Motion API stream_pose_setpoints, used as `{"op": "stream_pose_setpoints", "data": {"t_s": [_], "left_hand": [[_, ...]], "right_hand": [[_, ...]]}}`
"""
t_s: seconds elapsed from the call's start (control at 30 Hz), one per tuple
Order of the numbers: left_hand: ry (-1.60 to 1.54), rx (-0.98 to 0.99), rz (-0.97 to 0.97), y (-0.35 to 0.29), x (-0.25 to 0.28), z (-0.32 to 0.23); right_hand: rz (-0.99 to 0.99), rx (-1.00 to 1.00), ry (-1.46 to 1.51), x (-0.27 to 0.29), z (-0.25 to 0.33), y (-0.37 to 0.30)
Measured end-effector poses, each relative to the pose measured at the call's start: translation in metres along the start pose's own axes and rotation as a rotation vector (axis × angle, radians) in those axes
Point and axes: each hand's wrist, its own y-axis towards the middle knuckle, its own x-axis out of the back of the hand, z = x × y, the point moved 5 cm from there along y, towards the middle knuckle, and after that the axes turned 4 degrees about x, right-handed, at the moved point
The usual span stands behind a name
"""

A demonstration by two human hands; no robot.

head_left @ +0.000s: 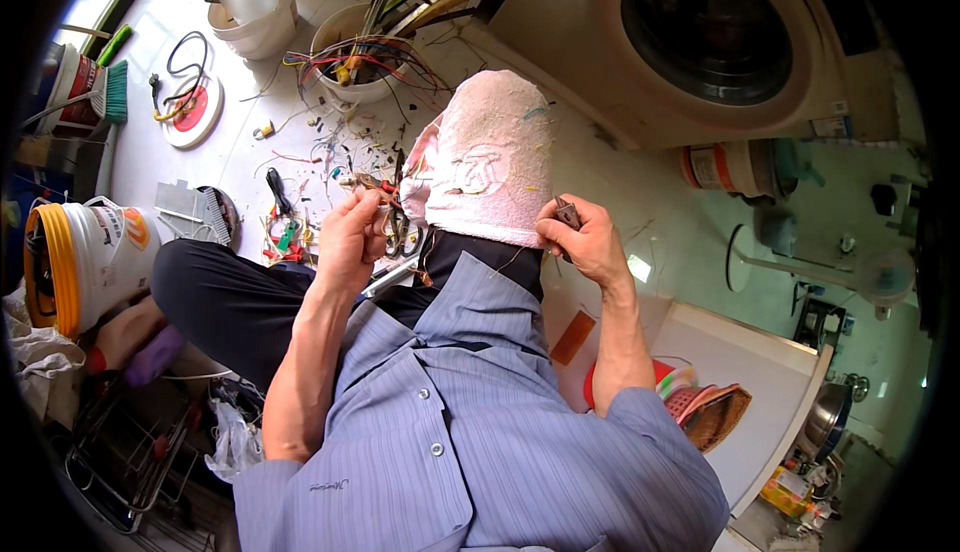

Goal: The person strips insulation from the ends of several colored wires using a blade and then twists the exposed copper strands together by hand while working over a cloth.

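My left hand (352,237) is closed in a pinch left of the pink towel (485,167); whatever is between the fingertips is too small to make out. My right hand (590,240) grips a small dark brown block-like piece (568,215) at the towel's right edge. The towel is draped over my bent leg. A thin copper-coloured wire (510,260) shows below the towel, near my right fingers. Red-handled tools (375,184), probably pliers, lie just beyond my left hand, with dark-handled scissors (405,240) beside it.
Wire scraps and small parts (320,152) litter the tiled floor. Behind them stands a white bucket (362,87) of tools and coloured wires. A washing machine (590,72) is at far right, a white bucket with yellow hose (110,262) at left, a white cabinet panel (745,382) at right.
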Motion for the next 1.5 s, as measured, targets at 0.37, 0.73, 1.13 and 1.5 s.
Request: {"op": "stream_pose_setpoints", "data": {"t_s": [0.37,0.73,1.13,1.5], "left_hand": [[0.097,0.100,0.269,-0.011,-0.062,0.002],[0.385,0.049,0.197,-0.024,-0.070,0.006],[0.336,0.019,0.344,-0.048,-0.089,-0.002],[0.614,-0.181,0.419,-0.054,-0.088,-0.017]], "right_hand": [[0.089,0.310,-0.296,-0.029,0.037,-0.009],[-0.038,0.285,-0.136,-0.045,0.038,-0.007],[-0.032,0.339,0.074,-0.067,0.066,0.018],[-0.045,0.523,0.005,-0.074,0.082,0.019]]}}
